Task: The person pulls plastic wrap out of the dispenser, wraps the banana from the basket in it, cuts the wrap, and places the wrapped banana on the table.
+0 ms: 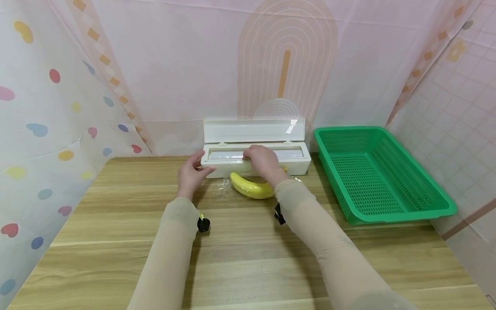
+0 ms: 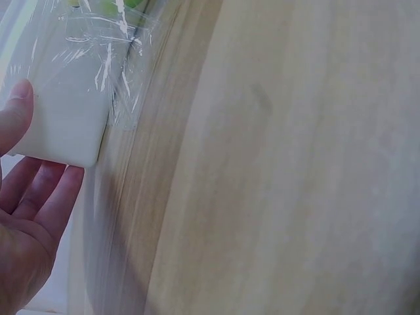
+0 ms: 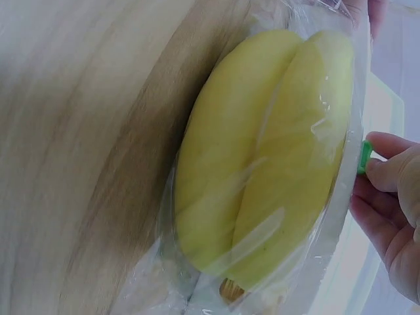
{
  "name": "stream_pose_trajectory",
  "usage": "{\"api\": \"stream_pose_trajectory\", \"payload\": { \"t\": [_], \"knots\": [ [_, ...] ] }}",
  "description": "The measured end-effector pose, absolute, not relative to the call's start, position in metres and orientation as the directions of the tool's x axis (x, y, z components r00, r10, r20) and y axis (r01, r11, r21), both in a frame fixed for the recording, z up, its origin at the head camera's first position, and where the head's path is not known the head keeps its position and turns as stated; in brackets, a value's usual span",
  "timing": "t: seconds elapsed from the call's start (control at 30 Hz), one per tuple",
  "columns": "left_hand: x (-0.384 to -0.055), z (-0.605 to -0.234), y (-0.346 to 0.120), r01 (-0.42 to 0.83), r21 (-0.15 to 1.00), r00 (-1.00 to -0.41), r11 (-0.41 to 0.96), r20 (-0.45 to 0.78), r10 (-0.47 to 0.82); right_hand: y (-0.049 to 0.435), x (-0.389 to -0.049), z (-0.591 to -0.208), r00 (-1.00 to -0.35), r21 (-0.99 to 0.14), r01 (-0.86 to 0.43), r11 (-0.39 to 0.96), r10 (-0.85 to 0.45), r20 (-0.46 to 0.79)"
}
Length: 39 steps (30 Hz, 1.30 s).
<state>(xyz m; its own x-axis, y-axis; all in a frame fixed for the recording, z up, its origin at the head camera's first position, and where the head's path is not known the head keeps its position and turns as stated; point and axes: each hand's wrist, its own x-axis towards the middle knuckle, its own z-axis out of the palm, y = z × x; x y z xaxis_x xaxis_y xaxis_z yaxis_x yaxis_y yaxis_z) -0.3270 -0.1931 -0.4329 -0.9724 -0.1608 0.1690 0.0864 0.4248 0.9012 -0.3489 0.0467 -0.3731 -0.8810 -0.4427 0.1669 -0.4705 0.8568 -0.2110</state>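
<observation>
A white cling film dispenser box (image 1: 257,167) stands against the back wall, its lid (image 1: 252,131) raised and a roll of film (image 1: 226,155) inside. My left hand (image 1: 190,174) grips its left end, thumb (image 2: 18,111) on the front face and fingers at the end. At the front rim, my right hand (image 1: 264,162) pinches a small green slide cutter (image 3: 365,157) between thumb and forefinger. Two yellow bananas (image 3: 262,151) lie side by side before the box, covered by clear film (image 2: 128,79) that runs up to the rim. From above, the right wrist partly hides them.
On the right of the wooden table (image 1: 240,258) sits a green plastic basket (image 1: 341,189), close to the box's right end. A patterned cloth (image 1: 186,64) hangs behind the table and along both sides.
</observation>
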Motion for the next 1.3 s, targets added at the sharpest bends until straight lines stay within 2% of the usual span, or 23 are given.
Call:
{"api": "stream_pose_trajectory", "payload": {
  "t": [0.47,1.3],
  "knots": [
    [-0.328,-0.435,-0.195,0.102,0.895,-0.97,0.435,0.186,-0.156,0.057,-0.347,-0.368,-0.883,-0.165,-0.469,0.868,-0.452,0.13],
    [-0.327,-0.434,-0.194,0.097,0.893,-0.971,0.44,0.182,-0.157,0.064,-0.347,-0.367,-0.869,-0.1,-0.489,0.866,-0.475,0.138]
  ]
}}
